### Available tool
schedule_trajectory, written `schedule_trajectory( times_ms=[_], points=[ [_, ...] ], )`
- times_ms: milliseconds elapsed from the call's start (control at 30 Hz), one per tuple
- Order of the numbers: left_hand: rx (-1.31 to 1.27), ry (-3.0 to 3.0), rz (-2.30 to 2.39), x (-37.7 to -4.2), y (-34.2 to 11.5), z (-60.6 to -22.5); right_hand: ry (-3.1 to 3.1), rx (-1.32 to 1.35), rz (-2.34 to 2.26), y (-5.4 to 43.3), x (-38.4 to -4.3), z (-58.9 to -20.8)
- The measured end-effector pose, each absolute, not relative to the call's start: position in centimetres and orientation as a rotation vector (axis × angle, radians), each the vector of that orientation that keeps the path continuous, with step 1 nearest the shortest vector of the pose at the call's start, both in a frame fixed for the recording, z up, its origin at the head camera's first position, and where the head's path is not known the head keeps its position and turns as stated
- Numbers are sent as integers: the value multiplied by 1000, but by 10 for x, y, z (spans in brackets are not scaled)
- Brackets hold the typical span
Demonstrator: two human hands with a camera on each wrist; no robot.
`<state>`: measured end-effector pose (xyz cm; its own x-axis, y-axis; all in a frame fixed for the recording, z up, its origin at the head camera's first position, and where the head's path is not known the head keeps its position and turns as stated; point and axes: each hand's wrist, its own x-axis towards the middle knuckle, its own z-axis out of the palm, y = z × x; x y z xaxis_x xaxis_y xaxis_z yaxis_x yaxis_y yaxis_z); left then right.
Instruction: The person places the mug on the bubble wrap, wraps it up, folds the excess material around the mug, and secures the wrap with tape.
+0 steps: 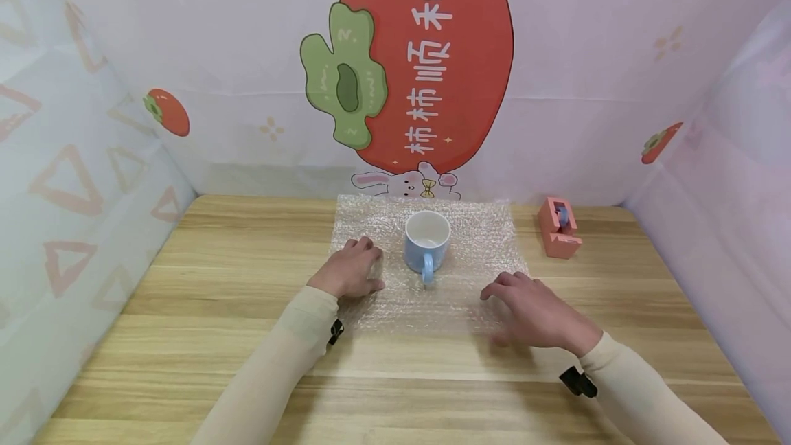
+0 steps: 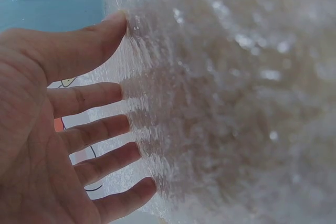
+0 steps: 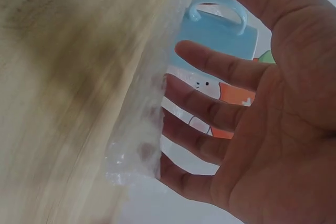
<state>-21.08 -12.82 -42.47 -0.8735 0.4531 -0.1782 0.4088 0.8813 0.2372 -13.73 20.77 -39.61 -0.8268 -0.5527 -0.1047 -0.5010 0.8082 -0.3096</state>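
Head view: we record, left to right, a triangle-printed cloth wall [image 1: 64,180], a wood-grain tabletop [image 1: 210,280], bubble wrap [image 1: 478,246] laid flat on it, and a coral tape dispenser [image 1: 561,248] just beside the bubble wrap. We find the left hand [image 1: 352,270] spread, fingertips touching the bubble wrap; the light-blue mug [image 1: 417,254] upright on the bubble wrap between the hands, apart from both; the right hand [image 1: 537,311] spread, fingertips at the bubble wrap's edge.

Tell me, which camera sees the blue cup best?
The head view: nothing covers the cup, and its white inside and handle show. The right wrist view shows its blue side and handle, but a finger covers part. The left wrist view shows only a blue piece and some handle, cut off by the picture's edge.
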Motion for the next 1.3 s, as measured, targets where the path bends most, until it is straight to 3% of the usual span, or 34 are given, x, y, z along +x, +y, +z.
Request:
schedule_trajectory(
  times_ms=[533, 1300],
  points=[
    [648, 2812, 294, -209, -128, -425, 2869, -875, -205, 222, -133, -391],
    [643, 2817, 282, -208, -128, -424, 3080, -958, -440, 239, -144, -366]
  ],
)
